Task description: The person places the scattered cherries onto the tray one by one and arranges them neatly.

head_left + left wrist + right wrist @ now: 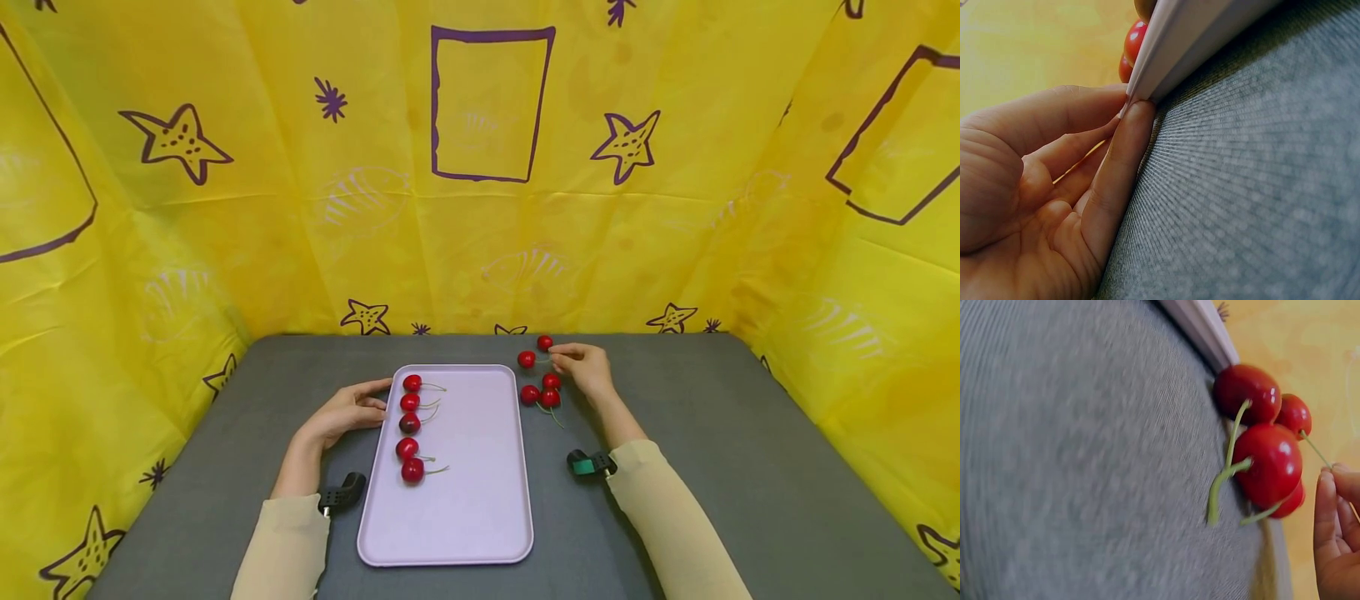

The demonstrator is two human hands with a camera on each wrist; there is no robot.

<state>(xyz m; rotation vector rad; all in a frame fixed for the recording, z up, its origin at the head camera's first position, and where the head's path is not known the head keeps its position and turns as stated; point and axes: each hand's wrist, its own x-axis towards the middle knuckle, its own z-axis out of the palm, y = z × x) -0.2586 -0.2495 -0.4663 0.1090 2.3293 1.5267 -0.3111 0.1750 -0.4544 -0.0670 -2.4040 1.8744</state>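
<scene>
- Against the left edge of the lilac tray [450, 533], near its far end, the left hand [348, 412] pinches the rim, one digit on top and another below it.
- Just off the tray's far right corner, the right hand [585, 367] has thumb and finger closed on the thin green stem of a red cherry [527, 359]; whether that fruit touches the table is unclear.
- Slightly farther from the tray, past the pinched fruit, sits a single cherry [545, 342], close to the right fingertips.
- Right of the tray, near the same corner, a cluster of three cherries [551, 398] lies bunched together, green stems trailing.
- On the tray, along its left side, a column of five cherries [409, 423] runs downward from the far end, stems pointing right; the middle one looks darkest.
- Under the tray spreads a grey tabletop [750, 433].
- Behind the tray and to both sides hangs yellow cloth [480, 275] printed with purple stars.
</scene>
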